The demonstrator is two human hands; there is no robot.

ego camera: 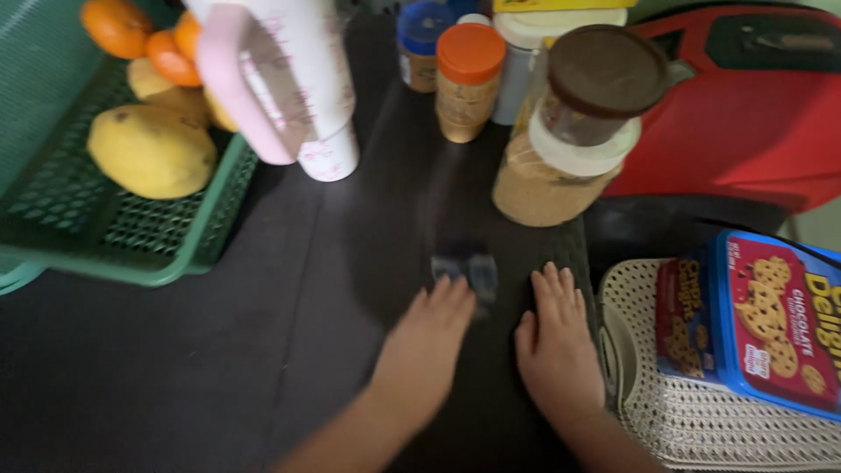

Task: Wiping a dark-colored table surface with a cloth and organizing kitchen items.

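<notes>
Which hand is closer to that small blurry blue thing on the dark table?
Left. The left hand has its fingertips at the small blue thing; the right hand lies flat to its right, apart.

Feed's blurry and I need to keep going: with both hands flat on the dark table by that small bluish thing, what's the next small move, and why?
Probably close the left hand on the small bluish object: its fingertips already reach the object's near edge, while the right hand lies flat beside it, apart. The object is too blurred to identify, so grip gently.
</notes>
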